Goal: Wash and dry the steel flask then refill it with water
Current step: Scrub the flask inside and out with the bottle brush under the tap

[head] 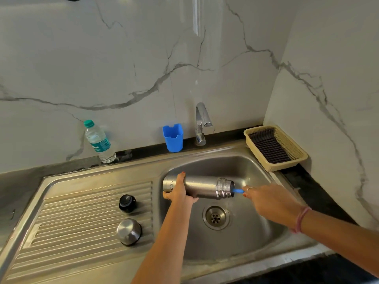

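A plastic water bottle (99, 142) stands at the far left against the wall; a black stopper (127, 203) and a steel cap (129, 231) sit on the ribbed drainboard (82, 218); the left hand (179, 190) wraps its fingers round the steel flask (203, 187), held lying sideways over the sink (256, 238) with its mouth pointing right; the right hand (268, 201) pinches a blue brush handle (238, 190) entering that mouth; a beige basket (297, 158) rests in the corner.
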A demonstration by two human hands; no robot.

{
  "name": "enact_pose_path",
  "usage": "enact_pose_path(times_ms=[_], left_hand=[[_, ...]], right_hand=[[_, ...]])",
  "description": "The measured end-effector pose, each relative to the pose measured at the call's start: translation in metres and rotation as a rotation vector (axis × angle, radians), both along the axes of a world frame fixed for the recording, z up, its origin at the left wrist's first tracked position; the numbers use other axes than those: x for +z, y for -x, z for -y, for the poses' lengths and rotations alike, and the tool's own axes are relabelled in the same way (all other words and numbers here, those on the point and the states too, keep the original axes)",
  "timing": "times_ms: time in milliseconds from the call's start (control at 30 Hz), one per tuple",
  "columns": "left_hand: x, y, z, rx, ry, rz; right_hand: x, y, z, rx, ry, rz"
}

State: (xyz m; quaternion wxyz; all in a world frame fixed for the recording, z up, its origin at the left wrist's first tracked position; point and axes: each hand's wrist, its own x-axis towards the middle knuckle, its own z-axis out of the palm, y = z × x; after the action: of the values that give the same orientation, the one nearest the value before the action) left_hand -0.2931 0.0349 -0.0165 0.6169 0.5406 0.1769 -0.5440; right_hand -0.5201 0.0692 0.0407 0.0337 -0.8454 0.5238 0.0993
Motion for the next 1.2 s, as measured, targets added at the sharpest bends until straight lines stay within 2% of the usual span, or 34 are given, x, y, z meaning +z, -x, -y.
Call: enact_pose_path(times_ms=[67, 167, 233, 333, 367, 467, 500, 533, 667, 733, 800, 867, 933, 1000, 1067, 1100, 1200], left_hand=[[0.001, -0.001, 0.002, -0.023, 0.003, 0.019], [0.005, -0.005, 0.005, -0.052, 0.018, 0.004], [0.005, -0.008, 0.007, -0.042, 0.013, -0.006], [0.002, -0.012, 0.009, -0.019, 0.004, -0.009], [0.001, -0.011, 0.009, -0.018, 0.001, -0.014], [-0.002, -0.005, 0.009, -0.014, -0.012, -0.045], [-0.004, -0.004, 0.009, -0.015, -0.018, -0.062], [-0.007, -0.002, 0.009, -0.018, -0.023, -0.079], [-0.015, -0.002, 0.011, -0.025, -0.056, -0.091], [-0.018, -0.004, 0.012, -0.034, -0.054, -0.097], [-0.02, -0.006, 0.014, -0.044, -0.047, -0.11], [-0.021, -0.007, 0.016, -0.043, -0.044, -0.111], [-0.021, -0.009, 0.016, -0.032, -0.04, -0.1], [-0.022, -0.009, 0.015, -0.024, -0.037, -0.098], [-0.024, -0.007, 0.014, -0.029, -0.04, -0.084], [-0.025, -0.006, 0.013, -0.031, -0.045, -0.08], [-0.029, -0.005, 0.012, -0.039, -0.054, -0.086]], right_hand=[[0.0, -0.005, 0.002, -0.162, -0.34, 0.242], [0.021, 0.006, 0.016, -0.549, -0.837, 0.618], [0.045, 0.022, 0.024, -0.627, -0.982, 0.656], [0.06, 0.029, 0.031, -0.513, -0.855, 0.529], [0.059, 0.026, 0.03, -0.373, -0.716, 0.435], [0.037, 0.014, 0.025, 0.209, -0.011, 0.001], [0.031, 0.008, 0.02, 0.221, 0.089, -0.074], [0.025, 0.003, 0.016, 0.232, 0.171, -0.067], [0.01, -0.003, 0.019, 0.242, 0.18, -0.176], [0.012, -0.004, 0.022, 0.192, 0.104, -0.092], [0.024, -0.004, 0.026, 0.103, -0.05, -0.02], [0.039, 0.002, 0.036, -0.021, -0.294, 0.05], [0.048, 0.013, 0.047, -0.158, -0.538, 0.205], [0.051, 0.017, 0.051, -0.232, -0.655, 0.289], [0.045, 0.011, 0.049, -0.217, -0.604, 0.251], [0.038, 0.007, 0.046, -0.174, -0.508, 0.189], [0.02, -0.004, 0.028, 0.074, -0.026, -0.073]])
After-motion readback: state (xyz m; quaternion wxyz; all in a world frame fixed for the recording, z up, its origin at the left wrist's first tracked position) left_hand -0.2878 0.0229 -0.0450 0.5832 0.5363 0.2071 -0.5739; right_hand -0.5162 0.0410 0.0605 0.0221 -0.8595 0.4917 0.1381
